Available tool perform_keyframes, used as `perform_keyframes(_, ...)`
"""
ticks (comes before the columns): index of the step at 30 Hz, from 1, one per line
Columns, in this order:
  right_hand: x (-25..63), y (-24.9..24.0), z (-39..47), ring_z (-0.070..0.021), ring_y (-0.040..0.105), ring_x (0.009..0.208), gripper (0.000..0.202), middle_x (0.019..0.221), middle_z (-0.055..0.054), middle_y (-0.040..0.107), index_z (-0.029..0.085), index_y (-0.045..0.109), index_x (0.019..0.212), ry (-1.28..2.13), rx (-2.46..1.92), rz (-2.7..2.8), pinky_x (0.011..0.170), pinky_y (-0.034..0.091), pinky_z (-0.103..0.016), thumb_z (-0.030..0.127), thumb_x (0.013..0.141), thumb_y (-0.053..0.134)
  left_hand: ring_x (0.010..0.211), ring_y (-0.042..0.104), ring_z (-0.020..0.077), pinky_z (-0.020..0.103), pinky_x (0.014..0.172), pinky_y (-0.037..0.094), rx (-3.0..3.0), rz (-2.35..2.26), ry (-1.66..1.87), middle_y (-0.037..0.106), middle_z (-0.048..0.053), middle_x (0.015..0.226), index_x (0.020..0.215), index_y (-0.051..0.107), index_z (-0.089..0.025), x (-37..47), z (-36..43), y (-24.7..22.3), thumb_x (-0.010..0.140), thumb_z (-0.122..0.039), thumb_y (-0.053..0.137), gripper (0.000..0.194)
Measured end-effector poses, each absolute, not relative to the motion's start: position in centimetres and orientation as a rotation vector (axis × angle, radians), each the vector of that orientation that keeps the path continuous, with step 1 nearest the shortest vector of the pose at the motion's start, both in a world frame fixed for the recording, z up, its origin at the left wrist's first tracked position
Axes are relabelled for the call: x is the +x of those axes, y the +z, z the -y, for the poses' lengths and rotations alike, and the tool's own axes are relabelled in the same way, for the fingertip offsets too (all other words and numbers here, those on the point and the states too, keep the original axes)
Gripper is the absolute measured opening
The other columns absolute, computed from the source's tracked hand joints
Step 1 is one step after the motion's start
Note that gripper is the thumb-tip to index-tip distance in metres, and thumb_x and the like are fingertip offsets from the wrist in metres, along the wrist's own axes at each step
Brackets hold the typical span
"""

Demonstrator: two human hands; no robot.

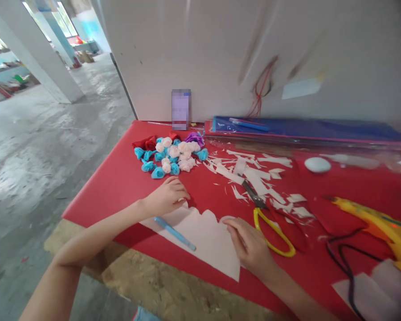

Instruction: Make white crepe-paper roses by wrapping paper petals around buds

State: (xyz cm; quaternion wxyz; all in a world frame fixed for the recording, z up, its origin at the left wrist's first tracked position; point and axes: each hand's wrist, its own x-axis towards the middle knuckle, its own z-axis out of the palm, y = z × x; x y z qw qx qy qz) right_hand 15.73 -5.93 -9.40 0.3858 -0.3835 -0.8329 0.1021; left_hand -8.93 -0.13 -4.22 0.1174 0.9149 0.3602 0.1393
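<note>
My left hand (pixel 167 196) is over the upper left edge of a pale sheet of paper (pixel 214 249) with a scalloped top, its fingers curled downward. What those fingers hold, if anything, is hidden. At the sheet's right side, my right hand (pixel 250 245) pinches a small pale paper piece (pixel 227 219) between thumb and fingers. A blue pen (pixel 175 233) lies across the sheet. Just beyond my left hand sits a cluster of blue, white, red and purple paper flowers (pixel 173 154). Scissors with yellow handles (pixel 274 234) rest beside my right hand.
White paper scraps (pixel 254 174) lie scattered over the red tabletop (pixel 107 178). On the right are a yellow glue gun (pixel 377 218) with a black cord and a white oval object (pixel 317 165). A phone (pixel 181 109) leans at the back, near a blue wrapped roll (pixel 304 129).
</note>
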Motion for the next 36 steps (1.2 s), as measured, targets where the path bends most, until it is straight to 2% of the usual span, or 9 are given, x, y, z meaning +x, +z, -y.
perform_keyframes(4,15.7,-9.3,6.0,-0.016,0.063,0.068,0.016,0.075,-0.005,0.063,0.019,0.05,0.093,0.262,-1.064,2.051,0.063,0.05,-0.027,0.011,0.085,0.039,0.085,0.054,0.0166,0.034,0.089,0.035,2.702,-1.012,0.327,0.065,0.004,0.087,0.089,0.063,-0.018,-7.7,0.2,-5.0,0.083,-0.022,0.047,0.018)
perform_keyframes(8,15.5,-9.3,6.1,-0.0173,0.063,0.068,0.015,0.074,-0.005,0.064,0.019,0.051,0.09,0.288,-1.147,1.973,0.062,0.049,-0.028,0.014,0.085,0.038,0.088,0.054,0.0176,0.037,0.091,0.032,2.711,-1.035,0.312,0.065,0.005,0.09,0.091,0.062,-0.018,-7.5,-0.3,-4.6,0.085,-0.018,0.042,0.021)
perform_keyframes(15,15.6,-7.2,5.4,-0.0149,0.059,0.056,0.012,0.064,-0.002,0.058,0.02,0.048,0.086,0.454,-1.362,1.782,0.051,0.045,-0.024,0.02,0.087,0.036,0.089,0.053,0.0157,0.032,0.09,0.035,2.749,-0.877,0.262,0.064,0.002,0.092,0.094,0.062,-0.021,-4.3,0.4,-4.6,0.085,-0.024,0.046,0.019)
perform_keyframes(20,16.7,-5.1,4.1,-0.012,0.053,0.046,0.011,0.053,0.003,0.052,0.02,0.044,0.081,0.647,-1.463,1.8,0.046,0.041,-0.022,0.019,0.084,0.034,0.088,0.052,0.0176,0.035,0.091,0.035,2.772,-0.897,0.256,0.064,0.004,0.092,0.098,0.061,-0.018,-3.5,0.1,-4.2,0.081,-0.012,0.044,0.025)
perform_keyframes(26,16.5,-5.5,4.1,-0.0114,0.045,0.039,0.012,0.047,0.005,0.045,0.02,0.046,0.076,0.897,-1.482,1.951,0.039,0.033,-0.021,0.018,0.081,0.035,0.083,0.053,0.0176,0.035,0.083,0.039,2.749,-1.1,0.302,0.064,0.006,0.088,0.09,0.064,-0.016,-8.5,-2.5,-3.0,0.079,-0.003,0.036,0.032)
perform_keyframes(29,16.0,-5.8,4.6,-0.0107,0.041,0.038,0.016,0.047,0.005,0.044,0.02,0.05,0.075,1.051,-1.403,2.076,0.037,0.03,-0.02,0.018,0.081,0.036,0.079,0.053,0.0166,0.033,0.077,0.041,2.747,-1.103,0.29,0.065,0.005,0.083,0.085,0.065,-0.017,-10.2,-2.7,-3.0,0.082,-0.011,0.039,0.026)
perform_keyframes(31,15.9,-5.7,4.8,-0.0102,0.044,0.041,0.017,0.052,0.004,0.048,0.02,0.052,0.074,1.134,-1.328,2.154,0.04,0.033,-0.02,0.017,0.082,0.037,0.079,0.054,0.0155,0.031,0.077,0.041,2.751,-1.061,0.275,0.065,0.004,0.081,0.083,0.065,-0.019,-10.3,-2.2,-3.3,0.084,-0.017,0.044,0.021)
perform_keyframes(34,16.0,-5.8,5.1,-0.0101,0.049,0.047,0.017,0.058,0.003,0.052,0.02,0.051,0.07,1.2,-1.247,2.239,0.046,0.038,-0.02,0.013,0.081,0.04,0.082,0.055,0.0142,0.03,0.082,0.04,2.765,-0.992,0.252,0.065,0.002,0.082,0.084,0.065,-0.021,-9.3,-0.8,-4.0,0.083,-0.026,0.05,0.016)
perform_keyframes(36,16.1,-5.9,5.2,-0.0101,0.05,0.048,0.017,0.057,0.003,0.052,0.02,0.05,0.07,1.216,-1.223,2.274,0.046,0.038,-0.02,0.011,0.08,0.041,0.085,0.055,0.0163,0.035,0.088,0.037,2.778,-1.023,0.261,0.065,0.004,0.086,0.087,0.065,-0.02,-8.6,0.1,-4.5,0.083,-0.029,0.05,0.018)
